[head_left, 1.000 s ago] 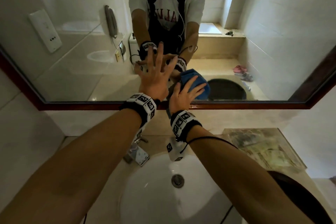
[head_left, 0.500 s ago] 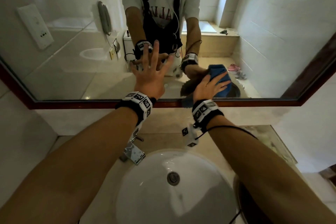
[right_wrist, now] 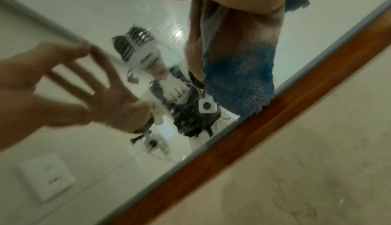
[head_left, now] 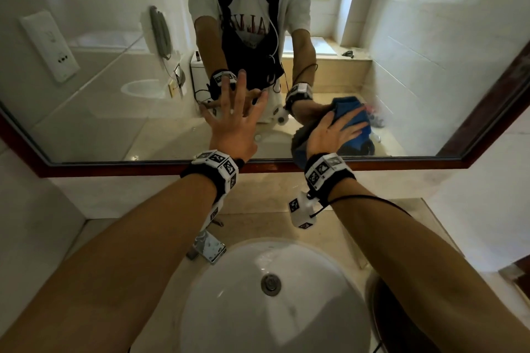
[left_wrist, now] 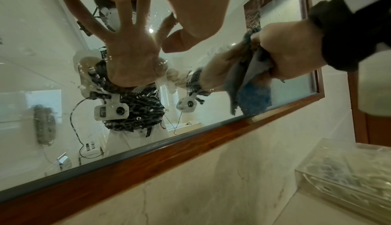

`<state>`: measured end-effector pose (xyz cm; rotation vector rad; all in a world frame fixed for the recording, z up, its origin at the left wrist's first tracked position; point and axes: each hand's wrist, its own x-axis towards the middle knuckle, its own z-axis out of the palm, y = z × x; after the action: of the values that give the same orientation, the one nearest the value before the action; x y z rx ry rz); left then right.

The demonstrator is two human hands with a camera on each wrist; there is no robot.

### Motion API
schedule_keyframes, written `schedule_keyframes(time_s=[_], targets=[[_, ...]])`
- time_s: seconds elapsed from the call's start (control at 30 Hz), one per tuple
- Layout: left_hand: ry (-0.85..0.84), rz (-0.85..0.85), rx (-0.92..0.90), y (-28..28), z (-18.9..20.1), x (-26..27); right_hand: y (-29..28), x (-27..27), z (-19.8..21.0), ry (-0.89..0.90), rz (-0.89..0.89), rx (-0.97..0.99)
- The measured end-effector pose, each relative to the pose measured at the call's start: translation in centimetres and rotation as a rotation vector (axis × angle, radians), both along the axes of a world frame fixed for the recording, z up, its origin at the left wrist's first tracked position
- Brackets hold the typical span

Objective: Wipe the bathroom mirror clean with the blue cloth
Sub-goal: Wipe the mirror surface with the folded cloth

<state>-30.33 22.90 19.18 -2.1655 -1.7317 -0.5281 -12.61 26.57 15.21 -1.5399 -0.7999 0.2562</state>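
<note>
The mirror [head_left: 100,112] in its brown wooden frame [head_left: 372,165] fills the wall ahead. My left hand [head_left: 233,123] lies flat on the glass with the fingers spread, left of the cloth. My right hand [head_left: 332,132] presses the blue cloth [head_left: 360,137] against the glass with straight fingers, close to the lower frame. In the left wrist view the blue cloth [left_wrist: 253,101] hangs bunched under the right hand [left_wrist: 292,48] down to the frame [left_wrist: 190,136]. The right wrist view shows the cloth [right_wrist: 239,86] on the glass and the left hand [right_wrist: 42,78] beside it.
Below the mirror a white sink [head_left: 229,309] sits in the beige counter, with a chrome faucet [head_left: 208,246] at its left. A clear box [left_wrist: 349,170] stands on the counter to the right. A dark round object [head_left: 387,309] lies at the sink's right. Water drops speckle the glass [left_wrist: 101,81].
My right hand has slid the blue cloth to the right along the lower part of the mirror. The left hand has stayed spread on the glass.
</note>
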Motion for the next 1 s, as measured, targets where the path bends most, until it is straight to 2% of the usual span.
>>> schedule_keyframes(time_s=[0.2, 0.27, 0.47, 0.6, 0.73, 0.83, 1.0], targets=[[-0.001, 0.004, 0.002, 0.2, -0.3, -0.1, -1.5, -6.0, -3.7, -0.477, 0.235, 0.004], [0.004, 0.012, 0.011, 0.2, -0.4, -0.1, -1.8, -7.0, -4.8, -0.544, 0.281, 0.008], [-0.028, 0.022, 0.005, -0.1, -0.2, 0.7, -1.7, -6.2, -4.9, -0.595, 0.254, -0.008], [-0.087, 0.038, -0.023, -0.7, -0.1, 1.6, -1.7, -3.9, -4.2, -0.553, 0.229, -0.001], [-0.156, 0.036, -0.032, -0.9, -0.1, 2.3, -0.5, 0.5, -3.3, -0.472, 0.124, -0.021], [-0.202, 0.074, -0.033, -0.9, -0.2, 2.9, 0.1, 4.1, -2.4, -0.27, 0.023, -0.02], [-0.212, 0.118, -0.046, -0.9, -0.2, 3.5, -0.2, 7.9, -1.3, -0.087, -0.042, -0.045]])
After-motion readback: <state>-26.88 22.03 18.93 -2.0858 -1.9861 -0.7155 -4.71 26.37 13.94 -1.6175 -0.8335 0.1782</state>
